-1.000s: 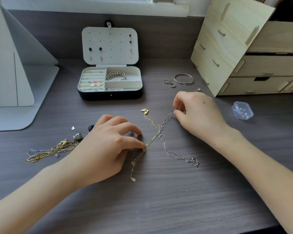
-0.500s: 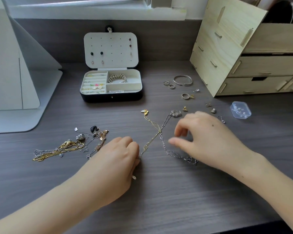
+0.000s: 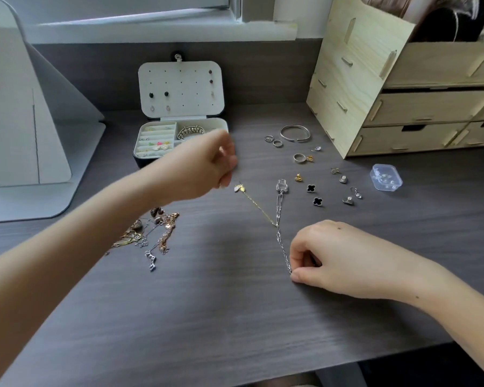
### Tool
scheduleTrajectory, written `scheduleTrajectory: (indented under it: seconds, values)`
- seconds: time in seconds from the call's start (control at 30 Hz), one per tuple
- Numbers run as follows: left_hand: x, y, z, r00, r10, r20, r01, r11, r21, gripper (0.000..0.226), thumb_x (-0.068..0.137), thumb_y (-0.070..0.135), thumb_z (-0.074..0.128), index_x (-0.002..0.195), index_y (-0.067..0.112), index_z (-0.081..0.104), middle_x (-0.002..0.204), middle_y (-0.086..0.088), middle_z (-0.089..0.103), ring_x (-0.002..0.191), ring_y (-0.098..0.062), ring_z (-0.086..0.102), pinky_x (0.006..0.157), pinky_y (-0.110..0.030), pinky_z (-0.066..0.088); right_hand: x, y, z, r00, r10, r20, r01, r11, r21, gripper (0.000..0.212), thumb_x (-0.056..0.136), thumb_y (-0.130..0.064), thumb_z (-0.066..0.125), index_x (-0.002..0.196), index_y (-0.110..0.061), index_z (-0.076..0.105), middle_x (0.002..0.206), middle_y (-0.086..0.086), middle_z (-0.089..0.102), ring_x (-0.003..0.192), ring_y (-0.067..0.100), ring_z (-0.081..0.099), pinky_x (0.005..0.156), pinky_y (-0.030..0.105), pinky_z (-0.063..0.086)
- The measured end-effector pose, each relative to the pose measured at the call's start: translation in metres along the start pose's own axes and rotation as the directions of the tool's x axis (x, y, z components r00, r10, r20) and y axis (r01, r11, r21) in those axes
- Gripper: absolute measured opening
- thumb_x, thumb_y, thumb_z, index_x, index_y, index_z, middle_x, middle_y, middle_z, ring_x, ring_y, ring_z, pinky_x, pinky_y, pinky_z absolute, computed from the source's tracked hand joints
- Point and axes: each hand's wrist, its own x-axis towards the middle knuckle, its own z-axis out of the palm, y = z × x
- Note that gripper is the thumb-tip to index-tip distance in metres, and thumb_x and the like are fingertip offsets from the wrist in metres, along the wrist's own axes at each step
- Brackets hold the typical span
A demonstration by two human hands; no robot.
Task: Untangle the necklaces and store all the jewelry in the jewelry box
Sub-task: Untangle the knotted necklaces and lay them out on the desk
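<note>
The right hand [image 3: 333,258] rests on the bench [image 3: 235,331] with its fingers curled under. Thumb and forefinger pinch the near end of the silver chain [image 3: 279,216]. From that pinch the silver chain runs straight away from the hand across the bench to its clear pendant [image 3: 282,186]. Partway along, the gold chain [image 3: 256,205] meets it and slants off towards the left hand, ending in a small gold pendant [image 3: 239,188] close by that hand's fingers.

The left hand [image 3: 207,163] is lifted above the bench and blurred, its fingers curled in. Whether it has hold of anything I cannot tell. Just behind it sits the jewelry box [image 3: 179,88], lid up, with a beaded bracelet [image 3: 190,132] in one compartment and small pieces in the ring rows. Beside the left forearm, on the side facing the right hand, lies a tangled heap of necklaces [image 3: 151,233].

Beyond the right hand loose pieces are scattered: two black clover earrings [image 3: 311,188], small studs, rings [image 3: 299,158] and a silver bangle [image 3: 294,133]. Farther out, past the right hand's outer side, is a clear plastic case [image 3: 386,177], and behind that a wooden drawer unit [image 3: 403,107].
</note>
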Motion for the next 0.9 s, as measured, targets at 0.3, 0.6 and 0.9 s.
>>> scheduleTrajectory:
  seconds: [0.3, 0.6, 0.9]
  values:
    - [0.051, 0.031, 0.009, 0.984, 0.152, 0.089, -0.154, 0.988, 0.008, 0.023, 0.095, 0.016, 0.047, 0.074, 0.026, 0.043, 0.065, 0.009, 0.057, 0.062, -0.011, 0.048, 0.066, -0.025, 0.040, -0.003, 0.007, -0.014, 0.999, 0.039, 0.026, -0.040, 0.998, 0.045, 0.015, 0.080, -0.039, 0.064, 0.073, -0.026, 0.064, 0.070, -0.013, 0.060, 0.067, -0.003, 0.051, 0.060, 0.013, 0.039]
    - [0.082, 0.030, 0.029, 0.967, 0.149, 0.206, -0.172, 0.980, 0.097, 0.016, 0.095, 0.016, 0.047, 0.079, 0.020, 0.044, 0.066, 0.009, 0.057, 0.055, -0.003, 0.046, 0.060, -0.022, 0.039, 0.046, 0.026, -0.016, 0.935, 0.136, -0.328, -0.175, 0.980, -0.092, 0.038, 0.092, -0.033, 0.052, 0.130, -0.029, 0.047, 0.108, 0.002, 0.060, 0.109, 0.025, 0.053, 0.086, 0.034, 0.041]
    - [0.101, 0.026, 0.048, 0.967, 0.134, 0.219, -0.186, 0.953, 0.240, 0.006, 0.093, 0.010, 0.044, 0.089, 0.014, 0.044, 0.066, 0.010, 0.052, 0.063, -0.012, 0.050, 0.053, -0.012, 0.038, 0.039, 0.032, -0.011, 0.951, 0.102, -0.291, -0.153, 0.976, -0.156, 0.022, 0.090, -0.037, 0.053, 0.106, -0.022, 0.054, 0.105, -0.003, 0.056, 0.106, 0.022, 0.050, 0.084, 0.034, 0.040]
